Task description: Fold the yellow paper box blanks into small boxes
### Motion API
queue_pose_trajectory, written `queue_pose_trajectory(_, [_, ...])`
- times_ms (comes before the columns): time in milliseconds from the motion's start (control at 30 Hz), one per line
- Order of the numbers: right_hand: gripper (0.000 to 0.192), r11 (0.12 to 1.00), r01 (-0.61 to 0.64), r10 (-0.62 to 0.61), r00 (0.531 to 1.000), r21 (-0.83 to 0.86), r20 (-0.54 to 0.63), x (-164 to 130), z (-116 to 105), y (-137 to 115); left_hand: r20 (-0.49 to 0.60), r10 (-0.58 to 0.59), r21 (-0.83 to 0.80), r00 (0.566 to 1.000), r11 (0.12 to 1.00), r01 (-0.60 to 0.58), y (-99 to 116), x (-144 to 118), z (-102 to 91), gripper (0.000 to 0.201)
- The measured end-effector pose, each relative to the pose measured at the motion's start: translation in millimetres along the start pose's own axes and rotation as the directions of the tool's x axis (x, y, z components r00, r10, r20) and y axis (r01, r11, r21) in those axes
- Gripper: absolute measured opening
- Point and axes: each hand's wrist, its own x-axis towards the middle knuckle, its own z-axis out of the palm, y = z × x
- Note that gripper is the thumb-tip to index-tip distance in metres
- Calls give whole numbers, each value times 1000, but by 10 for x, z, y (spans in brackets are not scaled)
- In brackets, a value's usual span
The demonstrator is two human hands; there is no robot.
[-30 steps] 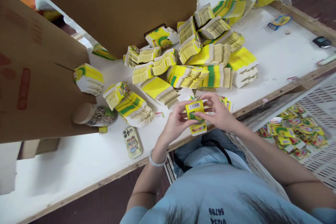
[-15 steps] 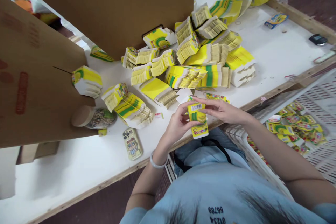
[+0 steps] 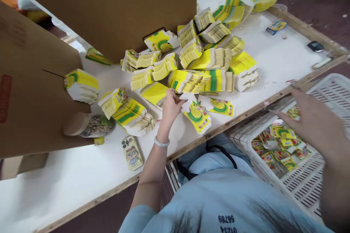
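My left hand reaches over the near end of a stack of flattened yellow cartons. Its fingers are curled in, and what they grip is hidden. Close to its thumb lies a yellow-and-green carton, with a white flap raised at its far end. A second yellow carton rests just to the right of that one. Out to the right, my right hand hovers over a white plastic basket. It is blurred, with thumb and fingers apart and nothing visible in them. Small yellow packs fill part of the basket.
Piles of flattened cartons cover the table's middle, against a tall brown cardboard box. At left are a jar and a phone in a cartoon case. A blue box and a black object lie far right.
Both hands held a small yellow box in front of me; it is out of them now. My right hand has swung right over the basket, my left to the carton stack.
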Motion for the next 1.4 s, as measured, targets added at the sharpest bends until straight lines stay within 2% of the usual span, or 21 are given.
queue_pose_trajectory(67, [70, 993, -12, 19, 998, 114, -55, 112, 156, -394, 26, 15, -48, 1000, 999, -14, 19, 28, -44, 52])
queue_pose_trajectory(100, [61, 974, 18, 2, 996, 227, -86, 183, 267, -636, 32, 32, -64, 999, 998, -30, 48, 18, -86, 49])
queue_pose_trajectory(200, [44, 788, 221, -140, 973, 574, -182, 381, 668, -1371, 4, 108, -100, 994, 989, -107, 181, -87, -251, 43])
queue_pose_trajectory(267, [46, 677, 321, -221, 947, 663, -233, 461, 932, -1780, -80, 173, -150, 982, 971, -184, 301, -187, -358, 38])
queue_pose_trajectory(333, [52, 631, 359, -255, 933, 688, -253, 490, 1133, -2079, -200, 225, -226, 954, 936, -268, 432, -280, -438, 35])
queue_pose_trajectory(400, [48, 615, 351, -230, 936, 706, -265, 480, 1246, -2253, -320, 237, -293, 917, 896, -334, 549, -349, -482, 35])
queue_pose_trajectory(500, [36, 595, 369, -178, 927, 714, -331, 440, 1261, -2309, -408, 197, -359, 891, 863, -355, 656, -421, -448, 38])
queue_pose_trajectory(567, [32, 581, 409, -168, 906, 704, -387, 412, 1204, -2270, -371, 212, -399, 904, 843, -361, 676, -480, -339, 60])
queue_pose_trajectory(633, [31, 556, 444, -162, 887, 703, -432, 385, 1126, -2224, -234, 298, -460, 926, 805, -375, 676, -567, -173, 94])
queue_pose_trajectory(700, [34, 534, 473, -171, 872, 701, -459, 358, 1053, -2196, -27, 385, -544, 923, 769, -337, 671, -672, 1, 110])
queue_pose_trajectory(733, [36, 531, 472, -170, 873, 703, -458, 347, 1024, -2188, 60, 403, -585, 913, 756, -295, 668, -722, 71, 110])
queue_pose_trajectory(800, [40, 530, 433, -155, 895, 729, -418, 331, 990, -2177, 143, 385, -634, 912, 743, -215, 658, -800, 155, 99])
queue_pose_trajectory(900, [39, 489, 286, -73, 955, 824, -288, 322, 1003, -2162, 159, 293, -600, 943, 787, -144, 633, -852, 150, 70])
queue_pose_trajectory(967, [35, 423, 202, -10, 976, 883, -219, 322, 1040, -2168, 168, 224, -547, 960, 831, -98, 623, -861, 113, 52])
queue_pose_trajectory(1100, [33, 247, 99, 142, 980, 964, -137, 309, 1117, -2236, 89, 93, -487, 992, 873, -38, 672, -874, 88, 43])
queue_pose_trajectory(1200, [43, 199, 92, 192, 973, 976, -130, 279, 1139, -2257, 20, 45, -473, 999, 881, -30, 737, -892, 103, 46])
queue_pose_trajectory(1267, [49, 203, 126, 138, 978, 971, -155, 266, 1128, -2220, -17, 43, -510, 999, 859, -45, 758, -906, 103, 57])
queue_pose_trajectory(1333, [50, 202, 156, 15, 987, 967, -162, 278, 1097, -2148, -38, 70, -557, 997, 827, -79, 750, -911, 83, 67])
queue_pose_trajectory(1400, [45, 189, 158, -136, 982, 969, -133, 321, 1054, -2063, -3, 112, -590, 994, 802, -92, 723, -895, 40, 62])
